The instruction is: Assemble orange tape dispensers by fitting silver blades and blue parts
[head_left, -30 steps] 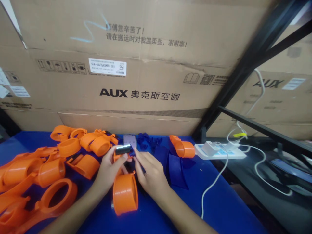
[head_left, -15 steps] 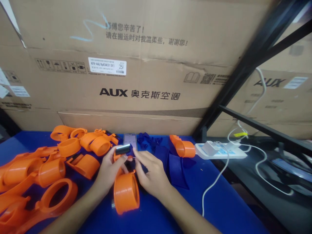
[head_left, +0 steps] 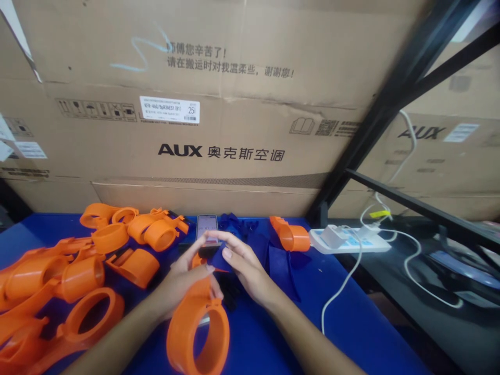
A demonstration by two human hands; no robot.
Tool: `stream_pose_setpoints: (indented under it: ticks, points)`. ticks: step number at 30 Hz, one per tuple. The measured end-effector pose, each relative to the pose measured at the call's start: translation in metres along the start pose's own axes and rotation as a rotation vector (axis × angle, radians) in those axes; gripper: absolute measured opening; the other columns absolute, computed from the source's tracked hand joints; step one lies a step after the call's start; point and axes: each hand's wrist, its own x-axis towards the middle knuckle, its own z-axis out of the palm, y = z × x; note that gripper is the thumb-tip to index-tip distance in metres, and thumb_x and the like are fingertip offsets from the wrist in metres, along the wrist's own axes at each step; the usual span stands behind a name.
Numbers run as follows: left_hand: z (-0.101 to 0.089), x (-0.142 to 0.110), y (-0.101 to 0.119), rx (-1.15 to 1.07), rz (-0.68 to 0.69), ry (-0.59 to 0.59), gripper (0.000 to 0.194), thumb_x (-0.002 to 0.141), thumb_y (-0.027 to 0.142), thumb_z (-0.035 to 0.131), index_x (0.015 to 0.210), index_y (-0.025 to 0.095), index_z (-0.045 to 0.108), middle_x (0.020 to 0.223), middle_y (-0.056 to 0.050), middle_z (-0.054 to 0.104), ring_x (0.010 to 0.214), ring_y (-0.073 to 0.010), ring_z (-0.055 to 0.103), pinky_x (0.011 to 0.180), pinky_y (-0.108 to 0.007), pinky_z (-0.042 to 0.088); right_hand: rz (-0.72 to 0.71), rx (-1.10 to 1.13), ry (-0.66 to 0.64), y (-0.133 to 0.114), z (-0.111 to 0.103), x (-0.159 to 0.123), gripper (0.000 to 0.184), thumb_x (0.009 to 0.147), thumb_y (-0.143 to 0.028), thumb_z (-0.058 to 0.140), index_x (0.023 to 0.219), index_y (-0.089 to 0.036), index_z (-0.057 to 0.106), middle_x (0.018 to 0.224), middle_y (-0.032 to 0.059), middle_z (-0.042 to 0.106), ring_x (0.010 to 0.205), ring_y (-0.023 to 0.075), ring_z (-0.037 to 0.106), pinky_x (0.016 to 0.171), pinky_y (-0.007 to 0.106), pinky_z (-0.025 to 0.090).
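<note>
My left hand (head_left: pixel 180 284) is closed around the narrow upper part of an orange plastic ring piece (head_left: pixel 176 333), whose wide ring hangs below toward me. My right hand (head_left: pixel 250 268) pinches a small dark blue plastic piece (head_left: pixel 217 258) against the top of that orange piece. A black section (head_left: pixel 208 251) shows between the hands, and my fingers hide how the parts meet. Just behind my hands stands a phone (head_left: pixel 207 224) with a lit screen. Several black items (head_left: pixel 230 294) lie under my right hand, too dark to make out.
Several similar orange ring pieces (head_left: pixel 82 276) crowd the left of the blue tabletop (head_left: pixel 332 323). Another orange piece (head_left: pixel 295 238) and dark blue curved panels (head_left: pixel 281 271) lie at the right. A white power strip (head_left: pixel 351 239) with cables sits beyond, beside a black rack post (head_left: pixel 375 114).
The orange piece has tipped, so its ring opening now faces me and sits lower. My fingers have shifted over the top, where the dark blue piece shows more.
</note>
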Motion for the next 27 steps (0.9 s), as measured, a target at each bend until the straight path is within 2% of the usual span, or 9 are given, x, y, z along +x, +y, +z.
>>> stream_pose_setpoints:
  ticks: [4,6,8,11,14,20,23,25,27]
  points:
    - [-0.003,0.006,0.0,-0.024,0.037,-0.074,0.092,0.077,0.032,0.088,0.156,0.02,0.043,0.101,-0.017,0.078,0.084,-0.0304,0.079,0.081,-0.042,0.061,0.023,-0.027,0.15,0.005,0.0,0.0,0.044,0.095,-0.052,0.066,0.129,-0.025,0.056,0.101,0.0048,0.071,0.093,0.0214,0.071,0.086,0.036,0.057]
    - [-0.002,0.006,0.001,-0.033,0.06,-0.119,0.082,0.074,0.034,0.09,0.147,0.02,0.055,0.114,-0.019,0.076,0.094,-0.0339,0.078,0.084,-0.044,0.061,0.018,-0.083,0.205,0.009,0.0,0.0,0.046,0.092,-0.053,0.07,0.126,-0.025,0.056,0.094,0.0028,0.067,0.087,0.0197,0.068,0.081,0.033,0.056]
    - [0.001,0.005,0.002,0.005,0.085,-0.105,0.069,0.078,0.039,0.087,0.139,0.018,0.062,0.116,-0.019,0.075,0.092,-0.0338,0.078,0.079,-0.041,0.062,0.022,-0.1,0.21,0.011,0.002,0.0,0.048,0.09,-0.053,0.073,0.124,-0.024,0.055,0.089,0.0009,0.063,0.081,0.0182,0.065,0.073,0.031,0.057]
    - [0.007,0.004,0.003,0.079,0.142,-0.038,0.051,0.085,0.041,0.081,0.128,0.016,0.071,0.113,-0.018,0.076,0.086,-0.0299,0.078,0.073,-0.036,0.062,0.06,-0.07,0.198,0.013,0.007,-0.002,0.047,0.089,-0.053,0.073,0.122,-0.026,0.054,0.085,-0.0019,0.057,0.069,0.0145,0.058,0.055,0.025,0.053]
    - [0.008,0.004,0.003,0.094,0.162,-0.034,0.044,0.084,0.039,0.081,0.121,0.016,0.075,0.111,-0.015,0.077,0.084,-0.0284,0.077,0.07,-0.036,0.062,0.098,-0.037,0.186,0.012,0.011,-0.004,0.044,0.09,-0.052,0.073,0.119,-0.027,0.052,0.085,-0.0032,0.054,0.061,0.012,0.052,0.043,0.021,0.047]
    - [0.005,0.007,0.003,0.112,0.166,-0.05,0.042,0.082,0.038,0.082,0.118,0.017,0.077,0.111,-0.015,0.077,0.081,-0.0286,0.077,0.07,-0.038,0.062,0.094,-0.035,0.194,0.01,0.011,-0.005,0.042,0.089,-0.052,0.074,0.114,-0.026,0.052,0.083,-0.0043,0.052,0.057,0.0105,0.05,0.041,0.02,0.045]
    - [0.004,0.008,0.001,0.128,0.141,-0.035,0.045,0.084,0.041,0.08,0.121,0.016,0.075,0.106,-0.015,0.078,0.072,-0.0269,0.076,0.069,-0.039,0.062,0.114,-0.057,0.192,0.015,0.011,-0.003,0.041,0.091,-0.051,0.072,0.116,-0.026,0.052,0.082,-0.0052,0.052,0.052,0.0088,0.048,0.041,0.02,0.045]
    - [0.002,0.009,-0.002,0.126,0.128,0.012,0.048,0.085,0.043,0.079,0.123,0.016,0.074,0.104,-0.014,0.079,0.07,-0.0262,0.077,0.071,-0.039,0.061,0.114,-0.092,0.186,0.017,0.01,-0.001,0.04,0.093,-0.052,0.068,0.119,-0.026,0.052,0.08,-0.0055,0.053,0.053,0.0097,0.05,0.043,0.022,0.048]
    - [-0.001,0.012,-0.005,0.093,0.117,0.073,0.051,0.083,0.044,0.081,0.125,0.015,0.072,0.102,-0.015,0.079,0.074,-0.0266,0.077,0.071,-0.037,0.061,0.075,-0.217,0.187,0.015,0.005,0.001,0.036,0.098,-0.052,0.062,0.121,-0.025,0.055,0.082,-0.0032,0.058,0.062,0.0136,0.059,0.054,0.027,0.055]
